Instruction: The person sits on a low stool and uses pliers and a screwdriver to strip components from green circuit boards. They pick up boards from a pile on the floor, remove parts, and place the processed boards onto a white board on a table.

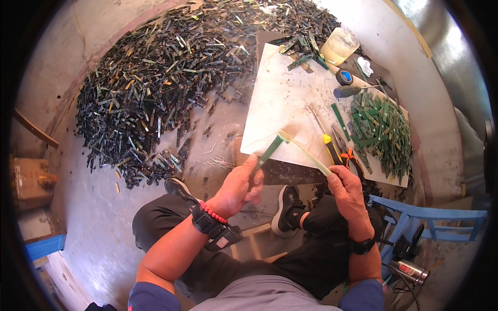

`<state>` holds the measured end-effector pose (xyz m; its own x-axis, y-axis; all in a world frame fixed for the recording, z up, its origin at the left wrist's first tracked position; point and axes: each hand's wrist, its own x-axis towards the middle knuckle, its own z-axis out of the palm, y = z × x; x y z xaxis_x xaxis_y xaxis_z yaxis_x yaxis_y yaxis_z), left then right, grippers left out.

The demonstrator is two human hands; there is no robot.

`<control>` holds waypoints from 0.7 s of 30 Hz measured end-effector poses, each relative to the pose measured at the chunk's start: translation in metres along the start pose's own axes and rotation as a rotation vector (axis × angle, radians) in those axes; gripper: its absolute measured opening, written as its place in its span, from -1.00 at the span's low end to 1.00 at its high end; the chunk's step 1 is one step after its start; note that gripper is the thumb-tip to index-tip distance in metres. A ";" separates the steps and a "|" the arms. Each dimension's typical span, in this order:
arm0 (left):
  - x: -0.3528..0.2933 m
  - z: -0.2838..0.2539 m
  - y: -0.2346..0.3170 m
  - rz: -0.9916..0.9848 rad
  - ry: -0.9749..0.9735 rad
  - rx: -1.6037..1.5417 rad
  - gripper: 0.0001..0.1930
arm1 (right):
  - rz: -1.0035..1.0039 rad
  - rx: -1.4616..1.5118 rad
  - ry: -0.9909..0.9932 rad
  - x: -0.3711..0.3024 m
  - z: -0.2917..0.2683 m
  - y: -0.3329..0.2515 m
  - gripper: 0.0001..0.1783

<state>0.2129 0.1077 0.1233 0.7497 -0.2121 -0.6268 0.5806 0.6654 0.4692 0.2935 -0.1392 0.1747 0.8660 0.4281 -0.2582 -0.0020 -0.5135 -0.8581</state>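
My left hand (241,186) is closed around the lower end of a narrow green circuit-board strip (268,154), which points up and away. My right hand (346,189) grips a pale yellowish, slightly curved brush-like stick (308,153). Its far end meets the top of the strip over the near edge of the white board (277,98). Whether that end has bristles is too small to tell. Right of the stick, on the board, lie a screwdriver with a yellow and black handle (330,147) and orange-handled pliers (350,157).
A big heap of dark strips (140,98) covers the floor at left. Green strips (384,137) pile up on the board's right. Behind stand a tub of yellowish liquid (340,46), a blue-black tape roll (344,77) and another screwdriver (346,92). A blue stool (430,211) stands at right.
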 end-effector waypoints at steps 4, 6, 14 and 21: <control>0.000 0.002 0.000 0.003 0.006 -0.020 -0.51 | 0.033 0.015 -0.190 -0.005 0.004 -0.001 -0.81; 0.002 -0.002 -0.002 -0.003 0.008 -0.047 -0.51 | 0.028 -0.012 -0.105 -0.001 0.003 0.001 -0.80; 0.002 -0.006 -0.003 -0.002 -0.058 -0.073 -0.56 | 0.037 0.009 -0.116 0.000 0.000 0.001 -0.82; 0.002 -0.005 -0.002 -0.007 -0.054 -0.084 -0.56 | 0.021 -0.045 -0.027 0.000 0.003 0.003 -0.79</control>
<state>0.2118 0.1092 0.1180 0.7630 -0.2533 -0.5947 0.5587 0.7211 0.4097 0.2917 -0.1387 0.1706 0.8520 0.4367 -0.2887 0.0027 -0.5551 -0.8318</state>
